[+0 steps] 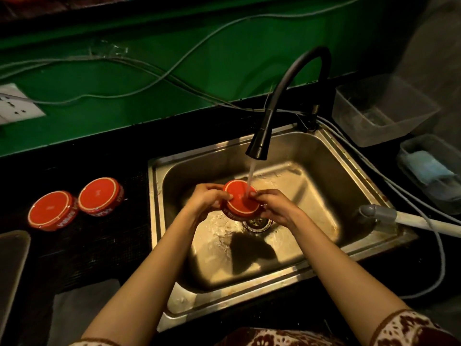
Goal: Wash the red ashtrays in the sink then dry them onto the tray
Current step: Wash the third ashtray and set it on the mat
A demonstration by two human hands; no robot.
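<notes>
Clear plastic container (374, 132), wall socket (17, 103), grey cables (163, 75)

Dim, warm scene, one bright pool at centre.
Light falls from above onto the steel sink (311, 156), its basin glaring yellow; the arms (162, 270) cast a hard dark shadow (247, 255) toward 6 o'clock. The held ashtray (238, 199) glows saturated red. The surface (104, 236) at 9 o'clock sinks near black. Lines bow near the frame edges, and the clear tubs (381, 108) at 2 o'clock look hazy.
</notes>
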